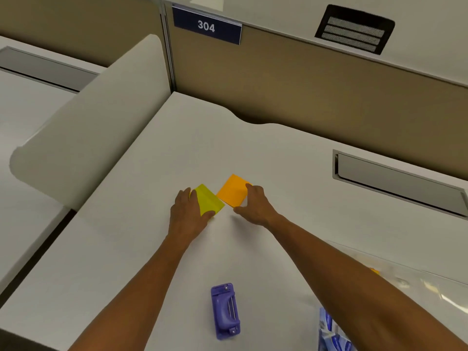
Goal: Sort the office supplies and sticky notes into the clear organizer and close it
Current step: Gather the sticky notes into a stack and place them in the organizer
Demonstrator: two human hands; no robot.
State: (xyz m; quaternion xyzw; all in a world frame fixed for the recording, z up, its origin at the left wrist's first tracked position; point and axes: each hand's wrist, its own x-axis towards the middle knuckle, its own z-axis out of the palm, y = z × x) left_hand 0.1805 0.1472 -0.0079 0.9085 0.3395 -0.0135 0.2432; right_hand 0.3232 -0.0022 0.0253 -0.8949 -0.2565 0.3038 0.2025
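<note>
White cubicle desk [177,138] carried both pads mid-surface — left hand [188,214] pinched the yellow sticky-note pad [209,200], right hand [253,205] pinched the orange sticky-note pad [233,190]; clear organizer [417,287] lay near-right, nearest the right hand.

A dark blue rectangular nameplate [207,26] fixed to the top of the tan fabric cubicle partition [304,82] reads "304" in white numerals. Nothing else is legible.

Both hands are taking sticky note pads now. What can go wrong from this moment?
1. The left hand grips the yellow pad only by its edges, so it may slip.
2. The right hand pinches the orange pad likewise.
3. The right forearm passes over the clear organizer and might bump it.
</note>
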